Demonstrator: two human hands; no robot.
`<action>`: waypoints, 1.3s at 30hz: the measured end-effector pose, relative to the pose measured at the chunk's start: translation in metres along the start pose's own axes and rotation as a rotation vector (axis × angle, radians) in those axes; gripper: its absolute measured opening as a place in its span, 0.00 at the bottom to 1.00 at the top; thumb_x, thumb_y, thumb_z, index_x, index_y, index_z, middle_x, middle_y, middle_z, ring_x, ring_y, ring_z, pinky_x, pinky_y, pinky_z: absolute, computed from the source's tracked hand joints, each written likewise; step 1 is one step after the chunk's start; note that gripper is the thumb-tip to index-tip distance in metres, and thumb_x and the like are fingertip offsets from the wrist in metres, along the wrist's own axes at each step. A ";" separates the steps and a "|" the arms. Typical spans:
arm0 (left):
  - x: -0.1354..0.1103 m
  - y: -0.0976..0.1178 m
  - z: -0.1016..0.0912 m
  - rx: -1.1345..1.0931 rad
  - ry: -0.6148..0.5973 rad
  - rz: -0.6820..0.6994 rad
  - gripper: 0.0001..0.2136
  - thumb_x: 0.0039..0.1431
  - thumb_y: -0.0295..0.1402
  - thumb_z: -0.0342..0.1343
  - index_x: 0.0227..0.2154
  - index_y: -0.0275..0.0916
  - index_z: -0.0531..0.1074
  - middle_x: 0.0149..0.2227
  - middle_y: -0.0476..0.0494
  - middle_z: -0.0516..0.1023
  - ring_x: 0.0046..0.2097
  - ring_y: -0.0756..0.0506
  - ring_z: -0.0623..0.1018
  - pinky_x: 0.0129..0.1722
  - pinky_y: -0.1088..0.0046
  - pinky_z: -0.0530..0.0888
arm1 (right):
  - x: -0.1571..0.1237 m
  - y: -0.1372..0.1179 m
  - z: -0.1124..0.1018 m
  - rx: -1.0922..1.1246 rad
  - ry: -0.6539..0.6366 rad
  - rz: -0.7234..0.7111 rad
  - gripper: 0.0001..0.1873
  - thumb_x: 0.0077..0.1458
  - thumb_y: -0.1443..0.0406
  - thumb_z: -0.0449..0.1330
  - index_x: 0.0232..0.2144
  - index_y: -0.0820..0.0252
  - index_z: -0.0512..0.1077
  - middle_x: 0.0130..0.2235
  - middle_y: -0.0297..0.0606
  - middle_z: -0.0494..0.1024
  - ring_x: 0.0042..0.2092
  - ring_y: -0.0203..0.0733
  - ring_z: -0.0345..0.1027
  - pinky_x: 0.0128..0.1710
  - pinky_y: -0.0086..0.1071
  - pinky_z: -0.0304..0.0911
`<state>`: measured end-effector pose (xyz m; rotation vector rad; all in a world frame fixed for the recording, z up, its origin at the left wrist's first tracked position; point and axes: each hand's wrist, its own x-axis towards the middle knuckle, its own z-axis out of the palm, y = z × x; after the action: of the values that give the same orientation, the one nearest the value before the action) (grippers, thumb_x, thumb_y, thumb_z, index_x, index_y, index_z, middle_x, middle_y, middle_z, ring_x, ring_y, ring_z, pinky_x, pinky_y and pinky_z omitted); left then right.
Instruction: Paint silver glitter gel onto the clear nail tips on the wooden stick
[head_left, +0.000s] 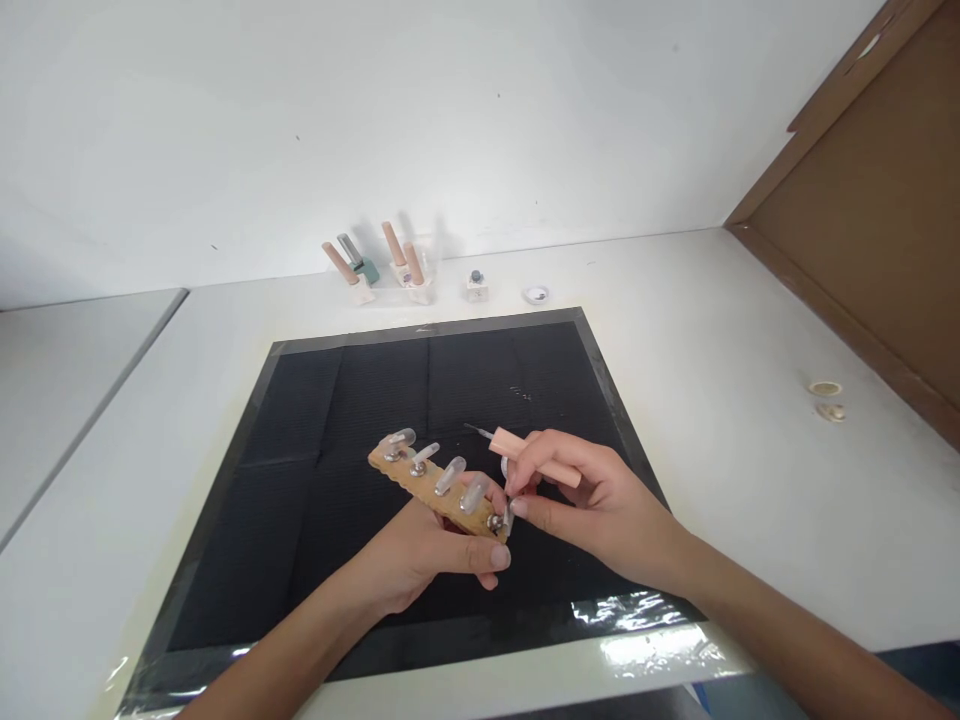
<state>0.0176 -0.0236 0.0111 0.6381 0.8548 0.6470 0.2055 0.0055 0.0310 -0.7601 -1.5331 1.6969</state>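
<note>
My left hand (442,550) is closed around a tan, wavy-edged nail tip stand (427,487), tilted above the black mat (375,380). Several clear false nails (451,475) stick up from metal studs along it. My right hand (592,495) holds a nail polish brush with a peach handle (536,457), which lies across the fingers. The brush's thin dark tip points to the upper left, away from the nails. The thumb and index finger of that hand pinch at the stand's right end, by the last stud; what they touch there is partly hidden.
Behind the mat, nail polish bottles (360,288) with peach and grey caps stand in a clear holder. A small uncapped bottle (476,287) and a round white dish (536,295) are beside them. Two small round pieces (825,388) lie at right, near a brown board (862,200).
</note>
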 end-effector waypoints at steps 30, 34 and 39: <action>0.002 -0.002 -0.002 0.043 -0.032 0.045 0.13 0.40 0.31 0.70 0.29 0.37 0.73 0.25 0.54 0.69 0.27 0.54 0.70 0.24 0.81 0.74 | 0.003 0.005 -0.002 0.152 -0.035 0.149 0.05 0.52 0.73 0.62 0.30 0.59 0.73 0.30 0.31 0.75 0.34 0.32 0.71 0.36 0.29 0.66; 0.002 -0.001 -0.001 0.063 -0.047 0.038 0.13 0.41 0.31 0.70 0.29 0.37 0.72 0.25 0.54 0.70 0.27 0.54 0.71 0.26 0.80 0.73 | 0.004 0.005 -0.002 0.188 -0.067 0.157 0.04 0.52 0.72 0.62 0.27 0.60 0.73 0.30 0.31 0.75 0.34 0.32 0.72 0.38 0.30 0.68; 0.002 0.000 0.000 0.061 -0.048 0.026 0.15 0.39 0.32 0.70 0.29 0.36 0.72 0.24 0.54 0.69 0.26 0.54 0.70 0.25 0.79 0.73 | 0.006 0.006 -0.004 0.225 -0.085 0.143 0.06 0.52 0.73 0.62 0.26 0.59 0.72 0.30 0.32 0.76 0.34 0.32 0.72 0.39 0.30 0.69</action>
<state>0.0180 -0.0220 0.0105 0.7183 0.8254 0.6283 0.2048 0.0126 0.0249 -0.7009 -1.3408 1.9910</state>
